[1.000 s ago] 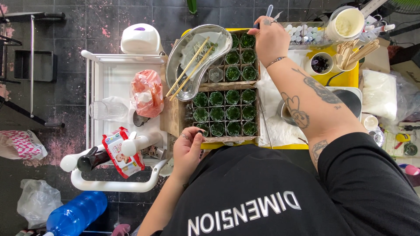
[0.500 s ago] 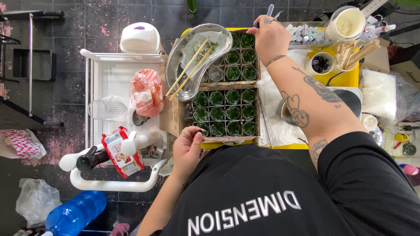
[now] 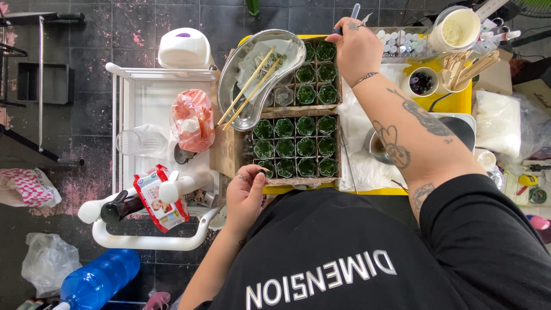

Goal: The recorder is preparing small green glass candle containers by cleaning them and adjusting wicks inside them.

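Observation:
Two wooden crates hold rows of small glass jars with green contents, a near crate [image 3: 295,147] and a far crate [image 3: 313,74]. My right hand [image 3: 356,49] reaches over the far crate's back right corner and is closed on a thin clear dropper [image 3: 353,12] that sticks up past the fingers. My left hand [image 3: 247,192] rests on the near left corner of the near crate, fingers curled on its edge. A kidney-shaped steel dish [image 3: 252,77] with paper and two wooden sticks lies tilted on the far crate's left side.
A yellow tray [image 3: 459,100] carries a cup of wooden sticks [image 3: 465,69], a small bowl of dark beads [image 3: 422,82], little vials [image 3: 396,41] and a white tub [image 3: 456,28]. To the left a white trolley [image 3: 143,109] holds bottles, a pink bag and a wipes packet.
Almost nothing differs. My right hand has shifted very slightly over the far crate's back right corner; my left hand stays on the near crate.

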